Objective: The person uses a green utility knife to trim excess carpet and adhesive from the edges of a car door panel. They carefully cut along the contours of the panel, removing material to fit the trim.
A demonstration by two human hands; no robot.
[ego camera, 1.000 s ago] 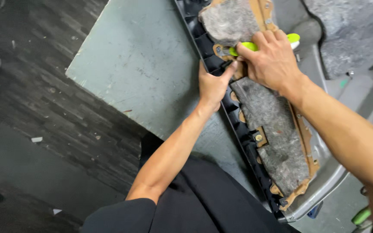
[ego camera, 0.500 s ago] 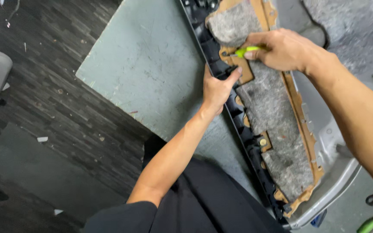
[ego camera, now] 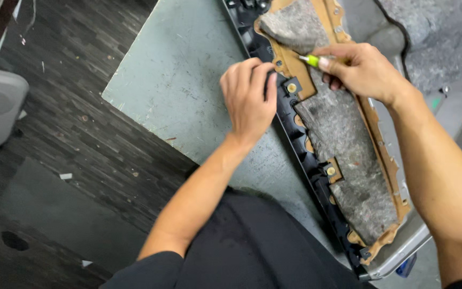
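head view | green-handled tool (ego camera: pixel 312 60) is gripped in right hand (ego camera: pixel 362 69) fingers, tip aimed left at tan clip (ego camera: pixel 292 87) | left hand (ego camera: pixel 248 99) curled, empty, nearer, resting on black trim panel (ego camera: pixel 316 176) edge, long axis running diagonally on grey surface (ego camera: pixel 188 91)

tool (ego camera: pixel 312 60): mostly hidden in right hand (ego camera: pixel 362 72) | panel (ego camera: pixel 343 139): cut off at top edge

Both arms are bare from the hands right up past the elbows. The left hand (ego camera: pixel 248 99) and right hand (ego camera: pixel 363 69) have no gloves, rings or watch. Short black sleeves (ego camera: pixel 156 267) peek in at the bottom, above black trousers (ego camera: pixel 252 241).
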